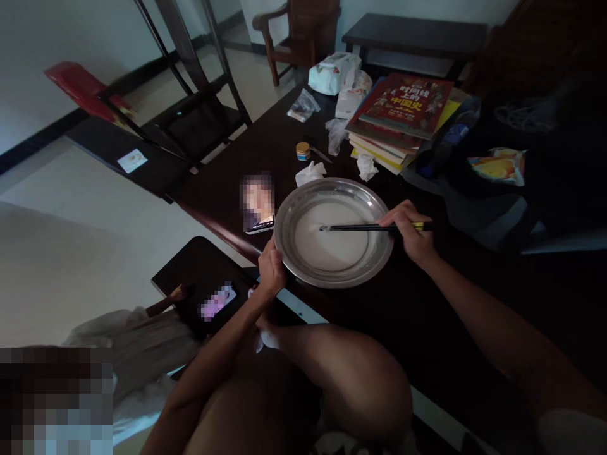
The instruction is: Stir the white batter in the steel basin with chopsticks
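Note:
A shallow steel basin (pixel 286 256) with whitish liquid (pixel 327 249) in it sits at the near edge of the dark table. My left hand (pixel 272 268) grips the basin's left rim, its fingers partly hidden beneath. My right hand (pixel 411 232) is closed around dark chopsticks (pixel 355 227) at the basin's right side. Their pale-coated tips touch the liquid near its middle. Just left of the basin is a lit phone or tablet screen (pixel 258 205), blurred out.
Behind the basin are crumpled tissues (pixel 310 173), a small gold-lidded jar (pixel 302 151), stacked books (pixel 398 114) and plastic bags (pixel 334 72). A snack packet (pixel 499 165) lies at right. Another person (pixel 137 341) sits at lower left, beside a stool (pixel 190 268) with a phone (pixel 220 300).

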The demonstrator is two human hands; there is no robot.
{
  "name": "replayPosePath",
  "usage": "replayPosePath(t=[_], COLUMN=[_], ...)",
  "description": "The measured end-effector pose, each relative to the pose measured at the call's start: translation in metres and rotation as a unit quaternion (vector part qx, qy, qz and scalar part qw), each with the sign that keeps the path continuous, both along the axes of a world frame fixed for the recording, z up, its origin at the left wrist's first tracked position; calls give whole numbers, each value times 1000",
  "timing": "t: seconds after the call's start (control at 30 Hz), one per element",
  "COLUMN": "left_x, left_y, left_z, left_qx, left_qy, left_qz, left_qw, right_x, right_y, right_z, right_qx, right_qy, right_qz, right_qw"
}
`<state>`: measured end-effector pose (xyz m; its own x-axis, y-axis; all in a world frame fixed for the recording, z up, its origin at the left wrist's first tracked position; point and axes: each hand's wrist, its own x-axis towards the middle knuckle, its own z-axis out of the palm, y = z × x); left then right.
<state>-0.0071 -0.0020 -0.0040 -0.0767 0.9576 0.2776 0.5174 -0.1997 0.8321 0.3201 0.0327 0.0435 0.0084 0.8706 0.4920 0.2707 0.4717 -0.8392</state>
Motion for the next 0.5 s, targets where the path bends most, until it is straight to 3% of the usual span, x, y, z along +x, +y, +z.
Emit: replayPosePath(t=[0.07,0.23,0.37,0.5], left_x=[0,1,2,2], left_y=[0,0,0,0], left_z=[0,2,5,6], left_qx=[-2,-2,-1,1], left_qy=[-1,3,7,8], left_qz=[0,4,-4,-8], left_qw=[1000,1000,1000,1000], right_x=[0,-2,-2,-2], right_y=[0,-1,0,1], right_z=[1,3,2,1], right_qx=[2,-10,4,-7], right_qy=[24,-6,29,11], right_qz=[-26,2,-29,8], right_qw=[999,1000,999,1000])
